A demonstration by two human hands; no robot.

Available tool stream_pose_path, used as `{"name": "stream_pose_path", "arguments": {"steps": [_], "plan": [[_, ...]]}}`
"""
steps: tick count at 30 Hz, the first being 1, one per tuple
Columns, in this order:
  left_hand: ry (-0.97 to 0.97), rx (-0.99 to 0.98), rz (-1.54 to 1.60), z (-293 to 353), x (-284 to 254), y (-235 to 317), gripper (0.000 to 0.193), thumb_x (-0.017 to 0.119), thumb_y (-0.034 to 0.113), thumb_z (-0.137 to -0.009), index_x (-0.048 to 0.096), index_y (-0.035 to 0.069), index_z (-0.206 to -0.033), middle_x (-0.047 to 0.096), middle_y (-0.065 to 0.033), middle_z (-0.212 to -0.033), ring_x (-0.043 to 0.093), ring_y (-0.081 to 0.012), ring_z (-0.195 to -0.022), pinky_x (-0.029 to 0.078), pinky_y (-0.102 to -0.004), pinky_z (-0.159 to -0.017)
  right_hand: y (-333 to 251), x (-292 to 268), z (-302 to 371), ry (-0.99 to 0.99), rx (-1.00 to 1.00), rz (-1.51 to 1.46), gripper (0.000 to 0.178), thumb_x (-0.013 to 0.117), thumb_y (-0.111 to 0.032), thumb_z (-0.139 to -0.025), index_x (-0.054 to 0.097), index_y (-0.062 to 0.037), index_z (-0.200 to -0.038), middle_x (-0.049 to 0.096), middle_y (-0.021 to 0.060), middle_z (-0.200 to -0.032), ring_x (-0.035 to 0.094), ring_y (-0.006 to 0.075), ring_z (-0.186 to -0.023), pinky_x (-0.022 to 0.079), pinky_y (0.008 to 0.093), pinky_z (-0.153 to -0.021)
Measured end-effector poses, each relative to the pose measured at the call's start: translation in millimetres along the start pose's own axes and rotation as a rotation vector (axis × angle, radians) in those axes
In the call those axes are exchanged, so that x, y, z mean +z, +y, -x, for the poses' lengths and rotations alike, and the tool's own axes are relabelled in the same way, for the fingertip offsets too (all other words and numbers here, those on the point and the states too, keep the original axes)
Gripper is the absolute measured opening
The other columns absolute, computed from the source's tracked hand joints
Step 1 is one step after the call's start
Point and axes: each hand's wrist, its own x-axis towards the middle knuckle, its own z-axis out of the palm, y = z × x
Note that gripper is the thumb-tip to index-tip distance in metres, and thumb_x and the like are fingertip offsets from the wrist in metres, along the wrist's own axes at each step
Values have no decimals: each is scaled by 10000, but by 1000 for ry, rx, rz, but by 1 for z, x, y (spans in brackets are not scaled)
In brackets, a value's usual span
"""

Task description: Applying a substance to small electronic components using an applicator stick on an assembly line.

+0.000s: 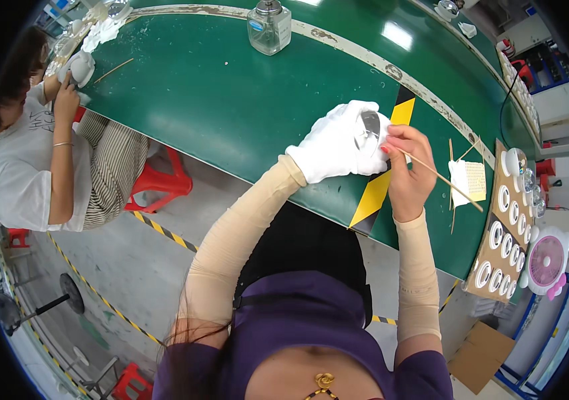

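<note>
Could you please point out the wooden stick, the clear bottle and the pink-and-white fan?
Wooden stick point(439, 177), head view: middle of its shaft.
Clear bottle point(270, 35), head view: its body.
Pink-and-white fan point(547, 261), head view: its round grille.

Pink/wht fan point(546, 261) (far R), red stool point(156, 180) on grey flr point(131, 267), brn cardboard point(482, 358).

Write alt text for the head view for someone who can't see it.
A white-gloved left hand holds a shiny rounded piece; the bare right hand holds a thin wooden stick beside it, over a green table.
</note>
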Motion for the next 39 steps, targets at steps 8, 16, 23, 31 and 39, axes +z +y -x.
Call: {"name": "stream_pose_path", "arguments": {"steps": [8, 16, 23, 31, 39], "plan": [[81, 68, 53, 2, 7, -9, 810, 823, 403, -660, 466, 71, -1306, 590, -176, -1135, 571, -340, -1048, 480, -411, -910, 0, 10, -8, -35, -31, -44, 56, 625, 85, -834, 614, 40, -864, 655, 165, -1023, 676, 311, -994, 546, 354, -805], [94, 47, 86, 3, 9, -5, 796, 819, 385, -657, 474, 69, -1300, 595, -160, -1141, 558, -338, -1077, 468, -412, -929, -12, 8, -12, -79, 26, 26, 46, 603, 77, -862, 629, 56, -893, 655, 168, -1012, 665, 314, -1049, 520, 353, -882], [78, 13, 79, 4, 7, -5, 863, 829, 420, -631, 458, 60, -1323, 576, -172, -1212, 540, -346, -1151, 451, -408, -986, -20, -1, -10, -76, -71, 154, 149, 558, 22, -917, 658, 46, -1026, 655, 143, -1019, 639, 202, -892, 505, 285, -832], [70, -64, -2, 6, 6, 2, 988, 876, 457, -587, 424, 61, -1371, 552, -209, -1276, 558, -371, -1174, 464, -406, -989, -11, -20, -39, -130, 492, -391, 168, 579, 3, -941, 575, 17, -1108, 686, 92, -1022, 614, 129, -882, 481, 236, -770], [83, 31, 43, 5, -5, 17, 808, 835, 440, -616, 534, 37, -1248, 577, -180, -1190, 578, -357, -1095, 484, -395, -921, -7, 1, -68, -335, 217, -155, 237, 608, -9, -910, 633, 12, -1145, 684, 94, -1099, 642, 138, -978, 506, 257, -812]]}}
